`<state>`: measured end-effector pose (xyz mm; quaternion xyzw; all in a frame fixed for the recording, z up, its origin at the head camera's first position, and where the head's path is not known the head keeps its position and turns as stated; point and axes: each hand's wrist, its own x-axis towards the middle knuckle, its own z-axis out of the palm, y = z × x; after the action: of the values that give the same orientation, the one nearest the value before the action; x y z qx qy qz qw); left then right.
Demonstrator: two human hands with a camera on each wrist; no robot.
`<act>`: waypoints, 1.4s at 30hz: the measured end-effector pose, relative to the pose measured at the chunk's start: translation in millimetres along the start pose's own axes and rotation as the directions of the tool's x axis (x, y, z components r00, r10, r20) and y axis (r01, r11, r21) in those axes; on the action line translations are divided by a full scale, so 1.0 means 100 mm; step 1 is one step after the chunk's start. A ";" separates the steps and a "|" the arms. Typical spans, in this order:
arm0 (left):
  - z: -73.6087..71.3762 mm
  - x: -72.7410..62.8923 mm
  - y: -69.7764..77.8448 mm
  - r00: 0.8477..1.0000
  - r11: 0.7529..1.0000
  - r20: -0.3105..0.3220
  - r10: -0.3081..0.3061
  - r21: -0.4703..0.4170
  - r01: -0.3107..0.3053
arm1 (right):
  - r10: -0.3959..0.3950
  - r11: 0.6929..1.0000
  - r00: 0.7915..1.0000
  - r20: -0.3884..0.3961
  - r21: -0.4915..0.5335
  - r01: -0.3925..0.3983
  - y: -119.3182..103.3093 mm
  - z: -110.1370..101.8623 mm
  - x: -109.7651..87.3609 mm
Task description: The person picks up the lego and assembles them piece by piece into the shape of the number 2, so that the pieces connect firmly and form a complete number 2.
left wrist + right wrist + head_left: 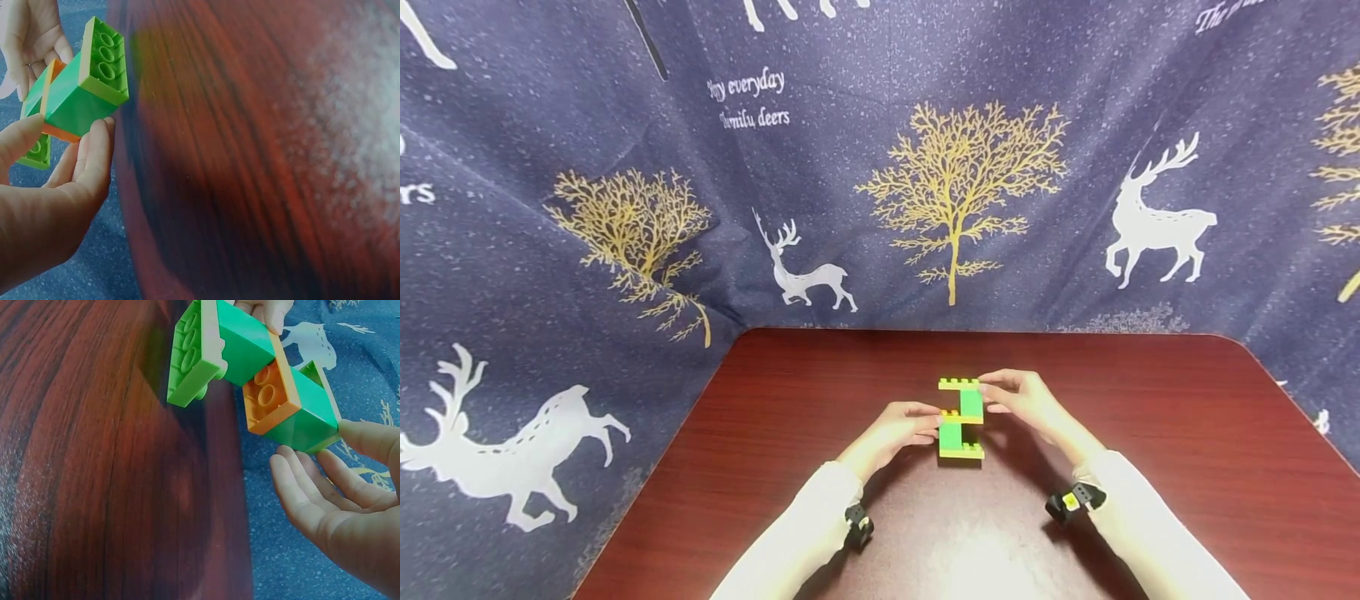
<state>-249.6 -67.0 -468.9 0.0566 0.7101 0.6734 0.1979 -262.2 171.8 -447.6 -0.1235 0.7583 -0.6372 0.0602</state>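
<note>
Both hands hold one stack of toy building bricks in a zigzag shape. Its lowest layer is a lime-green plate (200, 362), followed by a green block (951, 436), an orange plate (275, 387), a second green block (972, 404) and a lime plate (958, 384) on top. My left hand (898, 427) pinches the stack from the left, near the orange plate and lower block. From the right, my right hand (1022, 400) grips the upper block and top plate between thumb and fingers. In the wrist views, the bottom plate's hollow underside shows.
A reddish-brown wooden table (805, 375) lies under the hands, with a bright glare near its front. Behind it hangs a dark blue cloth (880, 275) printed with white deer and golden trees. Each wrist wears a small black camera (859, 525).
</note>
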 end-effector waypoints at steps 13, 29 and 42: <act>0.00 0.05 -0.01 0.999 0.999 -0.004 -0.047 0.011 0.047 | 0.053 0.998 0.999 0.009 0.022 -0.054 0.04 0.01 0.06; 0.01 0.12 -0.03 0.997 0.998 -0.040 -0.061 0.020 0.061 | 0.167 0.985 0.986 -0.014 0.045 -0.166 0.04 0.10 0.14; 0.02 0.17 -0.05 0.995 0.996 -0.060 -0.077 0.035 0.079 | 0.175 0.983 0.985 -0.011 0.054 -0.174 0.13 0.09 0.19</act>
<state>-263.9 -59.6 -477.2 0.0126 0.7298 0.6531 0.2019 -280.0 160.2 -460.8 -0.0498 0.7497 -0.6502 0.1129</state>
